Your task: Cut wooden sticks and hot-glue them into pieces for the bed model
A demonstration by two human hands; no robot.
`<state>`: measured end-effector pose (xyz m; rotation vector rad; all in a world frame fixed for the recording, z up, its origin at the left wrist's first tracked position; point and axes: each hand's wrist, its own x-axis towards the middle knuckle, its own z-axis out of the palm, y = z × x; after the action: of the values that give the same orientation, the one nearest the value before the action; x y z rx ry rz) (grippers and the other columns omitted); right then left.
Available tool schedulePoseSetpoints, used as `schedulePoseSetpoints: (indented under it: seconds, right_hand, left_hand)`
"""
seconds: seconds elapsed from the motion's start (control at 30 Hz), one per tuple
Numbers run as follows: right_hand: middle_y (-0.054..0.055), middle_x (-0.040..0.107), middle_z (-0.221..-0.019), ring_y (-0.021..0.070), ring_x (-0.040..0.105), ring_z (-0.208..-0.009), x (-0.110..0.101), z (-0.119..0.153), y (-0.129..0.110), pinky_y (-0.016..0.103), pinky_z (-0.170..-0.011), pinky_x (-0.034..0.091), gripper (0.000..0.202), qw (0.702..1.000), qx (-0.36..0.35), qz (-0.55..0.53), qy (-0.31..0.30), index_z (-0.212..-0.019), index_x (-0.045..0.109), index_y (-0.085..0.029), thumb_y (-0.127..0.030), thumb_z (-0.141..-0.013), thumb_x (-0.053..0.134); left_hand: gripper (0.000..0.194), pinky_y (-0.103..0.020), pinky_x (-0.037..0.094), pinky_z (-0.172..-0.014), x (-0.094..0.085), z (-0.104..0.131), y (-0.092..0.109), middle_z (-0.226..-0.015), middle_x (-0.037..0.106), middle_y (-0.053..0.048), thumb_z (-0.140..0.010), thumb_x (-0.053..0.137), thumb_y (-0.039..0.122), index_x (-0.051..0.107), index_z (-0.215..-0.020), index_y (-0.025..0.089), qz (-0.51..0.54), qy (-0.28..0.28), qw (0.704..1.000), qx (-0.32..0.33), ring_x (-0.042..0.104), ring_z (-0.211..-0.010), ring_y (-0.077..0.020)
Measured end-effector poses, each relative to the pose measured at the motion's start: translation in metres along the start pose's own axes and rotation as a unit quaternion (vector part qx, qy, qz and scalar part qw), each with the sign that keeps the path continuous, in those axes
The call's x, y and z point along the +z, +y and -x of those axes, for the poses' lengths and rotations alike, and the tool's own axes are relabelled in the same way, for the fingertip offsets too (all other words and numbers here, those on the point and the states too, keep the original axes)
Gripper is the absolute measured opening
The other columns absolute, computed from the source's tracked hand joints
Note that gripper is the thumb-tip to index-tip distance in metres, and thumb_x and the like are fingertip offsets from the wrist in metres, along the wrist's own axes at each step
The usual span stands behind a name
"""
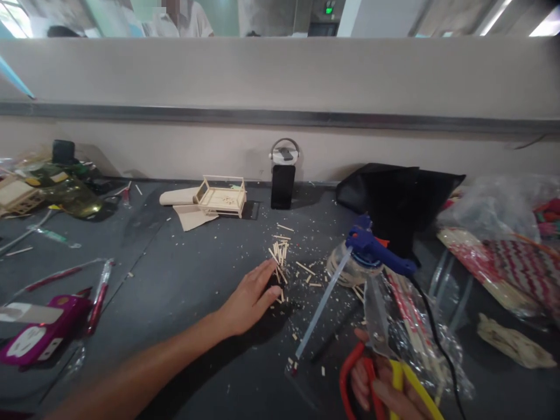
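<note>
My left hand [249,296] rests on the dark table with fingers stretched out and thumb apart. Its fingertips touch a small heap of short wooden sticks [280,254]. In my right hand [385,385], at the lower right, is a pair of scissors [377,318] with red and yellow handles, blades pointing away from me. A blue hot glue gun [371,244] lies across a clear round jar [339,265], and a translucent glue stick [321,309] slants from it down to the table. Behind the heap, a small wooden frame model [222,197] stands partly on brown card.
A dark phone [282,186] leans upright against a stand near the wall. Plastic-wrapped stick bundles [413,321], a black bag [385,192] and a crumpled glove-like cloth [514,341] lie right. A magenta device [48,329] sits left. Wood scraps dot the tabletop; a black cord runs right.
</note>
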<state>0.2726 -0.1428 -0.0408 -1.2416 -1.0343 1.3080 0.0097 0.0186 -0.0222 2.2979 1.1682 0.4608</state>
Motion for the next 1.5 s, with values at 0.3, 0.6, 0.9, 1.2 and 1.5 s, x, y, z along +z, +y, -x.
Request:
schedulePoseSetpoints:
  seconds: [0.3,0.6,0.9,1.2,1.5]
  right_hand:
    - [0.001,0.058,-0.068,0.0202,0.056,-0.056,-0.001,0.003,0.005,0.031,-0.049,0.048,0.047,0.986,0.066,-0.153,0.024,-0.124,0.056,-0.042,-0.036,-0.078,0.063]
    - [0.0,0.06,-0.068,0.0168,0.054,-0.057,0.011,0.002,-0.011,0.026,-0.049,0.047,0.054,0.975,0.079,-0.203,0.033,-0.13,0.051,-0.036,-0.034,-0.078,0.065]
    - [0.001,0.067,-0.069,0.0124,0.057,-0.048,-0.01,0.017,-0.026,0.019,-0.04,0.044,0.045,0.989,0.127,0.042,0.071,-0.117,0.066,-0.03,-0.034,-0.073,0.074]
    - [0.007,0.074,-0.106,0.0234,0.072,-0.091,-0.055,-0.008,-0.051,0.025,-0.073,0.059,0.054,0.86,-0.073,0.491,-0.122,-0.124,0.065,-0.03,-0.014,-0.072,0.063]
    - [0.002,0.072,-0.106,0.022,0.073,-0.085,-0.071,-0.009,-0.04,0.025,-0.066,0.061,0.059,0.774,-0.096,0.606,-0.158,-0.132,0.055,-0.037,-0.02,-0.077,0.062]
  left_hand:
    - [0.043,-0.045,0.043,-0.103,-0.043,0.042,-0.034,-0.138,0.053,-0.011,-0.091,0.051,0.039,0.051,-0.13,0.021,-0.046,0.062,0.996,-0.036,0.051,-0.125,-0.0262]
    - [0.018,-0.038,0.048,-0.081,-0.011,0.054,-0.011,-0.106,0.065,-0.008,-0.091,0.053,0.018,0.066,-0.102,0.021,-0.057,0.081,0.994,0.05,0.058,-0.096,-0.0207]
    - [0.017,-0.035,0.044,-0.075,-0.021,0.054,-0.005,-0.093,0.068,-0.006,-0.091,0.052,0.018,0.068,-0.096,0.019,-0.058,0.092,0.993,0.043,0.056,-0.084,-0.0187]
    - [0.022,-0.037,0.042,-0.071,-0.008,0.041,0.011,-0.082,0.065,-0.005,-0.093,0.049,0.023,0.067,-0.083,0.018,-0.141,0.001,0.989,0.051,0.055,-0.079,-0.0211]
    - [0.012,-0.027,0.046,-0.065,-0.015,0.04,0.012,-0.079,0.063,-0.002,-0.08,0.053,0.011,0.062,-0.077,0.019,0.024,0.048,0.999,-0.009,0.059,-0.07,-0.0138]
